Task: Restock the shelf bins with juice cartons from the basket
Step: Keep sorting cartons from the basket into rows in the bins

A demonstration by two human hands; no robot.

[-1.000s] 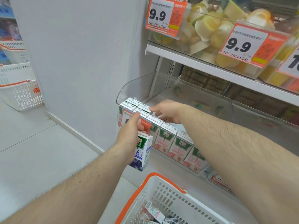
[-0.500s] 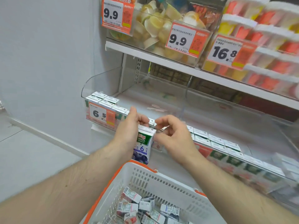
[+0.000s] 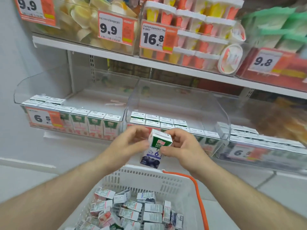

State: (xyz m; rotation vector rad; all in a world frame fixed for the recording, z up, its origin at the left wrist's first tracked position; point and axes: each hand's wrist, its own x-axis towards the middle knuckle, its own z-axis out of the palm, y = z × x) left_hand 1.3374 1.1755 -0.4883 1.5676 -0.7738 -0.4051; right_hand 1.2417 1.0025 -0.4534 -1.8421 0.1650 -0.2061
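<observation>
- One blueberry carton (image 3: 155, 147), upright, pinched by both the left hand (image 3: 128, 145) and the right hand (image 3: 183, 146) over the basket (image 3: 149, 181) far rim.
- Three clear shelf bins hold carton rows.

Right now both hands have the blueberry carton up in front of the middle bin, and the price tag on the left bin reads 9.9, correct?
Not quite. The head view shows the left bin's tag reading 6.5; the 9.9 tags hang on the shelf above. The rest stands: the left hand and right hand both hold the blueberry carton in front of the middle bin.
</observation>
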